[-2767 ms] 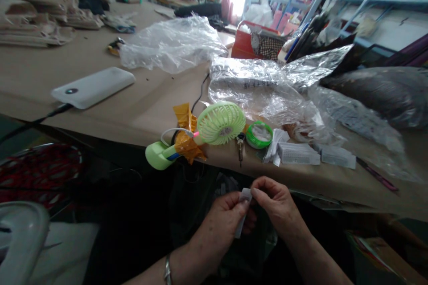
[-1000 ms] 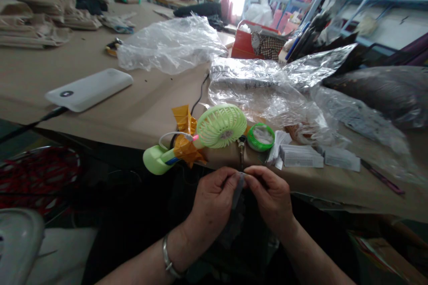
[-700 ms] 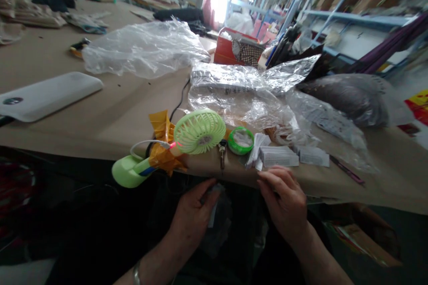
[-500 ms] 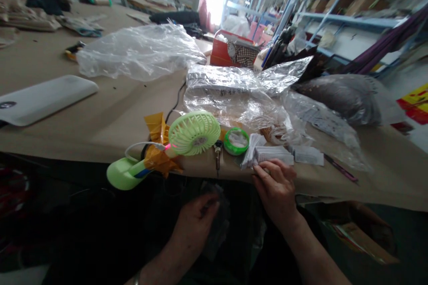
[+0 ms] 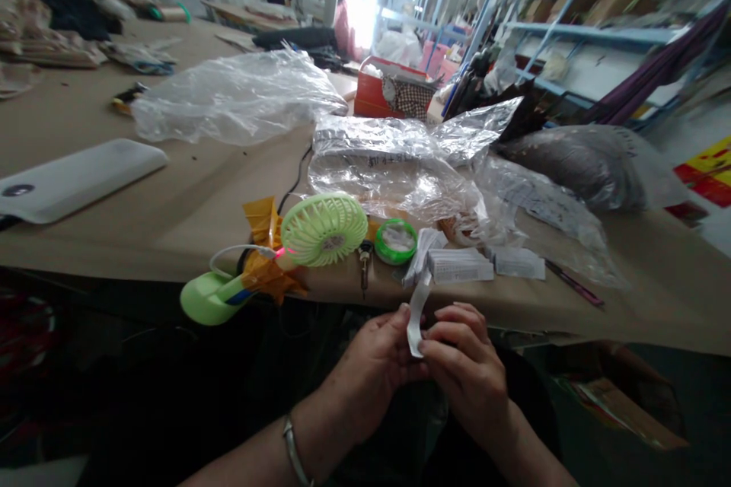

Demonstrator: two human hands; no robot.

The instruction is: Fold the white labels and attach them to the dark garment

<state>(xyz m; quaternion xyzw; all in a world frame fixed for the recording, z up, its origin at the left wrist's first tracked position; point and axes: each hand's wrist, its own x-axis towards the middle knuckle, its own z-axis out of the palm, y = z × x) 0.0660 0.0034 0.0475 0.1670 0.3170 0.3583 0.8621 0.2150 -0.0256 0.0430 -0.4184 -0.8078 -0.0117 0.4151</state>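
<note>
Pinching a white paper strip (image 5: pixel 416 312) between them, both hands are close together just under the edge of the brown table (image 5: pixel 188 198). The left hand (image 5: pixel 374 365) has its fingers curled in, and its thumb lies against the left side of the strip. The right hand (image 5: pixel 465 369) closes thumb and forefinger on the lower end of it. The strip stands almost upright from the fingertips and its top end reaches up to the table edge (it bends a little in the middle). Whether the top end touches the pile above it, I cannot tell.

Directly above the fingers, on the table, lies a stack of white labels (image 5: pixel 460 265), and a second, smaller stack (image 5: pixel 517 262) is to the right of it. Above and a little left of the fingers are a small key (image 5: pixel 364 274) and a round green box (image 5: pixel 396 241). More to the left of the fingers is a light green hand fan (image 5: pixel 324 228) with orange tape (image 5: pixel 263 243) around its handle. Far above the fingers lie crumpled clear plastic bags (image 5: pixel 400 167), and far to the left is a white power bank (image 5: pixel 80 179). A metal bracelet (image 5: pixel 294 453) is on the left wrist, below the fingers.
</note>
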